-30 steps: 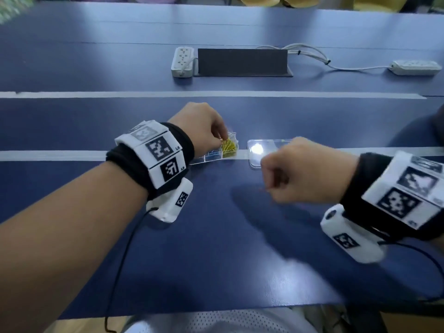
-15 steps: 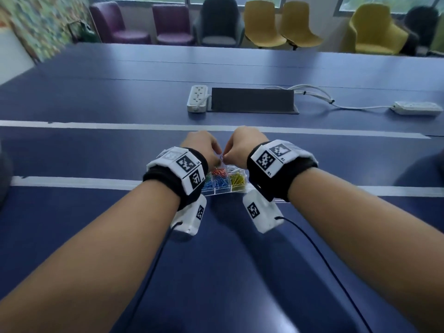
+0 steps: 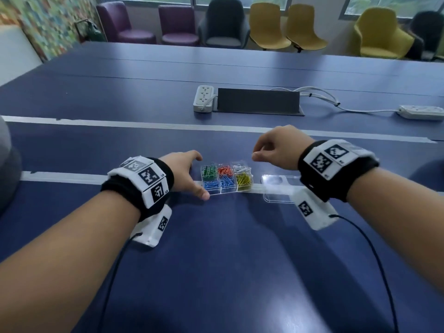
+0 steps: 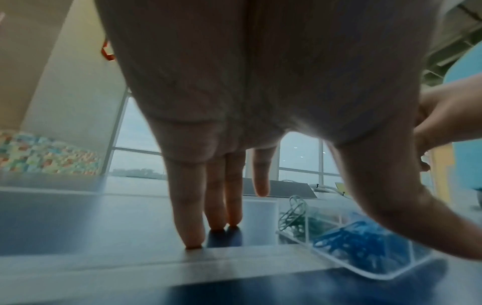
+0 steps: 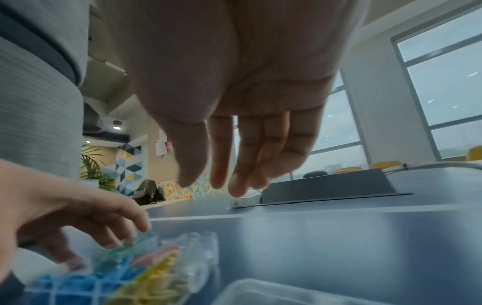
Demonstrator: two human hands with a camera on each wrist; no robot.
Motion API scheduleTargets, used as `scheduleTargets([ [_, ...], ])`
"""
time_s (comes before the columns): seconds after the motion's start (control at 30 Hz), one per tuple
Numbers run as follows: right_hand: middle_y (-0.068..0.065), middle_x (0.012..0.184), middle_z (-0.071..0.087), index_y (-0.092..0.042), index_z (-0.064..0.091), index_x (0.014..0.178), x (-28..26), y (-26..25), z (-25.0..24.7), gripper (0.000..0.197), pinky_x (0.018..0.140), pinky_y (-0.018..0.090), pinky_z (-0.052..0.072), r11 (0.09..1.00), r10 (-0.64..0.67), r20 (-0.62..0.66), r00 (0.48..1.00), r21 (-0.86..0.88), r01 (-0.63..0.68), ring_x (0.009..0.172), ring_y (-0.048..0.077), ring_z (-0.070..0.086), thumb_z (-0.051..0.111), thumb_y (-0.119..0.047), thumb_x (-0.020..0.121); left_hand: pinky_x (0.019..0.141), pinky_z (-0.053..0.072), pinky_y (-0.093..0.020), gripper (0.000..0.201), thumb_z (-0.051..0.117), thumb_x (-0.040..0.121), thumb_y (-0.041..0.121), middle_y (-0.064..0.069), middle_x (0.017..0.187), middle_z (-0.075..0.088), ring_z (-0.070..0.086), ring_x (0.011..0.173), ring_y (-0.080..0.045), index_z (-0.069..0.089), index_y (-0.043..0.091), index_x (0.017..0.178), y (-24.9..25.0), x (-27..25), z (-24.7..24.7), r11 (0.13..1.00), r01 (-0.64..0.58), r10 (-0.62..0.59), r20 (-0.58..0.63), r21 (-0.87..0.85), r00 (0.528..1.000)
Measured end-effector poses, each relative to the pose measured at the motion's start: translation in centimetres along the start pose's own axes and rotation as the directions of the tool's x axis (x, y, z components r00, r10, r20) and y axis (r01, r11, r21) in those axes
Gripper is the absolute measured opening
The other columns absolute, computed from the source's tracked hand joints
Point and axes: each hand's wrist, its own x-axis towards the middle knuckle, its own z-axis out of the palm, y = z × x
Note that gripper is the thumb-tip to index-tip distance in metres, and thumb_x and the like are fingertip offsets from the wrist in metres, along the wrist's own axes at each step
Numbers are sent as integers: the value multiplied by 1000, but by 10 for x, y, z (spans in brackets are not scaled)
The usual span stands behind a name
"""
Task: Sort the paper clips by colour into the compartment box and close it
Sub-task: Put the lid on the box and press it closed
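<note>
The clear compartment box sits open on the blue table, holding green, red, white, blue and yellow paper clips in separate cells. Its clear lid lies flat just right of it. My left hand rests spread against the box's left side, its fingers straight with the tips on the table and the thumb by the front-left corner. My right hand hovers above the box's back-right, fingers hanging loosely, holding nothing.
A white power strip and a dark cable hatch lie farther back, with a white cable running to a second power strip. Chairs line the table's far edge. A grey shape sits at the left.
Half a second ago both hands were bunched together over the box. They have since parted: the left dropped beside the box's left side, the right lifted away to the right.
</note>
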Motion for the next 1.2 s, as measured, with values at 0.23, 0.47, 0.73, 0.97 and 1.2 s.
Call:
scheduleTargets([
  [0.23,-2,126,43,-29,39,136,-24,56,4,97,103,35,41,962,199,386,901,-251,-105,115,19,50,88,-43,54,98,47,-41,108,87,44,54,-3,122,57,56,113,-26,33,26,134,0,11,6,996,-9,12,-34,84,999],
  [0.47,-5,110,46,-26,53,125,-33,79,14,74,100,36,45,984,117,299,947,-166,-69,108,20,55,85,-37,60,92,47,-37,86,81,52,58,-1,118,56,55,110,-25,46,29,125,0,17,8,988,-10,20,-67,157,998],
  [0.73,3,121,50,-22,49,131,-13,38,6,73,100,27,42,994,-45,109,993,99,35,111,17,53,81,-36,67,94,45,-36,86,80,56,57,-1,124,54,54,116,-25,43,34,130,-1,15,7,987,-9,22,-85,159,996],
  [0.97,2,123,41,-25,47,134,13,-14,38,77,99,41,48,991,-131,185,974,39,126,115,21,52,80,-39,66,100,44,-33,100,82,56,53,3,126,59,55,119,-21,33,30,139,-11,6,6,1000,-11,10,-81,-17,997],
  [1.2,-1,122,41,-26,47,135,19,-23,43,75,101,40,45,991,-124,198,972,-14,129,113,21,53,77,-39,68,98,45,-32,90,79,61,54,3,125,61,57,117,-21,38,30,137,-11,11,7,1000,-28,29,-92,12,995],
])
